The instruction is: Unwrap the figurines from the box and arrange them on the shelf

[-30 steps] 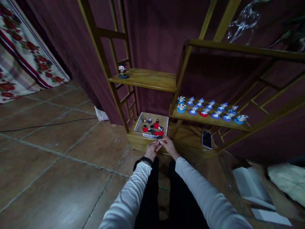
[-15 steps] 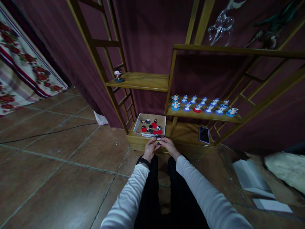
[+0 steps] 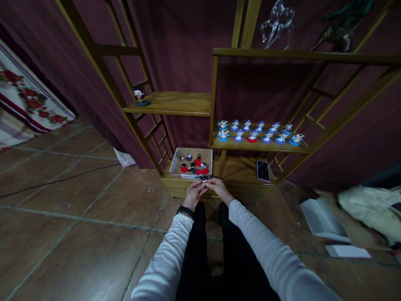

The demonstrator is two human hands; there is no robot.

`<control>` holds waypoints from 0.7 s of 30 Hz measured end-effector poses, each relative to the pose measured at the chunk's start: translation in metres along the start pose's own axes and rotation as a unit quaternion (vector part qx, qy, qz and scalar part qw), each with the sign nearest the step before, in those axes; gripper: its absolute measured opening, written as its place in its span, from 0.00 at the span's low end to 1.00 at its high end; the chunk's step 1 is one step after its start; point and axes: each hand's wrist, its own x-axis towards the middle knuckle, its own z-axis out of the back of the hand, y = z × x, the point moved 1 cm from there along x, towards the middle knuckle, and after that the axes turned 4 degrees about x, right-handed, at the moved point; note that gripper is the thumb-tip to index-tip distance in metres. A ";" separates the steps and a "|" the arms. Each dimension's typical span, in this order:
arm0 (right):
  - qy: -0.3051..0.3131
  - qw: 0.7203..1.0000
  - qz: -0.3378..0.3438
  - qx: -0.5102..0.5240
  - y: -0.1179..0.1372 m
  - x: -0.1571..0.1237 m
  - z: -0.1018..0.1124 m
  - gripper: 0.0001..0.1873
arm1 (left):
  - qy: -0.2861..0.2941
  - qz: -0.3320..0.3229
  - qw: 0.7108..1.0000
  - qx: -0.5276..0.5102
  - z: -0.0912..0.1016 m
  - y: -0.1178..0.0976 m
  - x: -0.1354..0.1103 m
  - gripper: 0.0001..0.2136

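Note:
Between my left hand (image 3: pixel 193 195) and my right hand (image 3: pixel 218 186) is a small dark-haired figurine (image 3: pixel 205 179), pinched by the fingers of both hands. It is held just in front of a shallow cardboard box (image 3: pixel 176 166) on the lowest shelf. Several figurines with red or dark bases, such as one red-based figurine (image 3: pixel 184 168), lie tipped over inside that box. A similar black-haired figurine (image 3: pixel 140 97) stands upright on the upper left shelf (image 3: pixel 178 103). Fingers hide the lower part of the held figurine.
Two rows of blue, purple and red-based figurines (image 3: pixel 252 136) stand on the middle right shelf. A phone (image 3: pixel 263 171) lies on the low shelf (image 3: pixel 238 171). Above are a glass horse (image 3: pixel 278 23) and a dark green sculpture (image 3: pixel 341 27). White packaging (image 3: pixel 324 219) lies on the floor at right.
The view has shifted, so the shelves appear further left and slightly higher. Both hands still hold the figurine before the box, and the figurine looks slightly turned.

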 end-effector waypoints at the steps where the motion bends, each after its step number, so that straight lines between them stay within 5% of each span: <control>1: -0.002 1.000 -0.001 -0.002 0.000 0.000 0.000 0.13 | -0.006 0.002 1.000 0.000 0.000 0.000 0.001 0.11; 21: 0.007 0.997 -0.023 0.079 0.007 -0.009 -0.004 0.17 | 0.024 -0.027 0.999 -0.029 0.005 -0.003 -0.006 0.10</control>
